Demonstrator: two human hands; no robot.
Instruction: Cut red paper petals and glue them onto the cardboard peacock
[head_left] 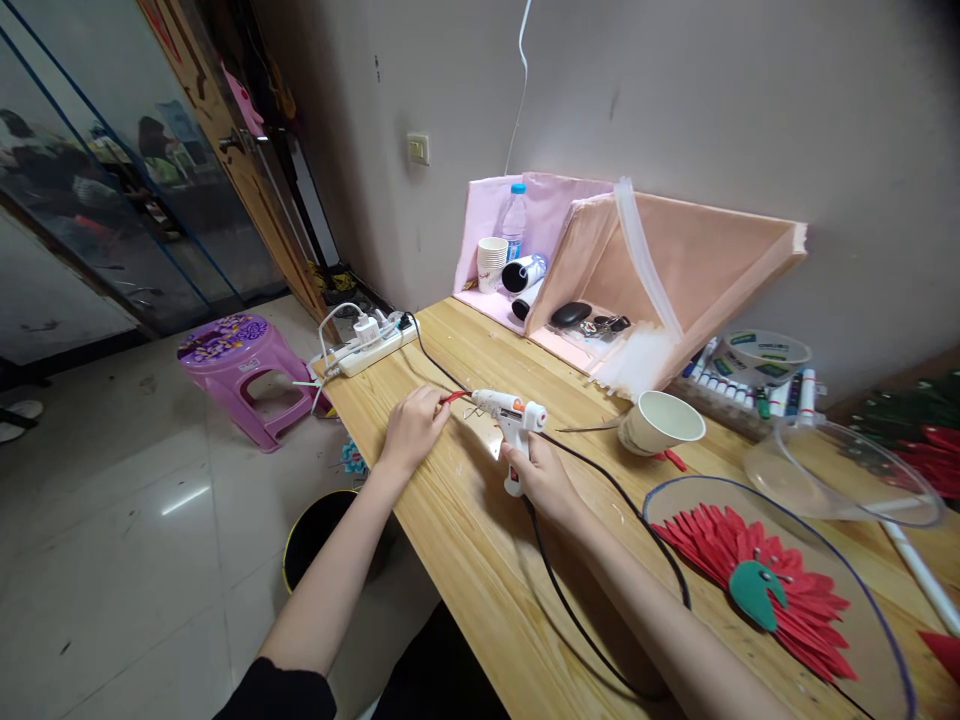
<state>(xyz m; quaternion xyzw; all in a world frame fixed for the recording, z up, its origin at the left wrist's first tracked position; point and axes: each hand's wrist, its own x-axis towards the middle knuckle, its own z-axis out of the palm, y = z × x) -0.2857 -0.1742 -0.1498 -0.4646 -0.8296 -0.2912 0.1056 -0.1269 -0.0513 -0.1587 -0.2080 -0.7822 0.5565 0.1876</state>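
My right hand (541,478) grips the handle of a white hot glue gun (510,412) with orange trim, holding it upright over the wooden table (465,530). Its nozzle points left at a thin red strip (454,397) pinched in the fingers of my left hand (411,428), which rests on the table. The gun's black cord (600,480) loops back along the tabletop past my right forearm.
A white power strip (371,345) lies at the table's far left end. A tipped paper cup (660,423), a red paper fan piece with a green shape (757,585), paint tubes (750,385) and a pink fabric box (600,270) lie right. A purple stool (240,375) and black bin (322,530) stand below.
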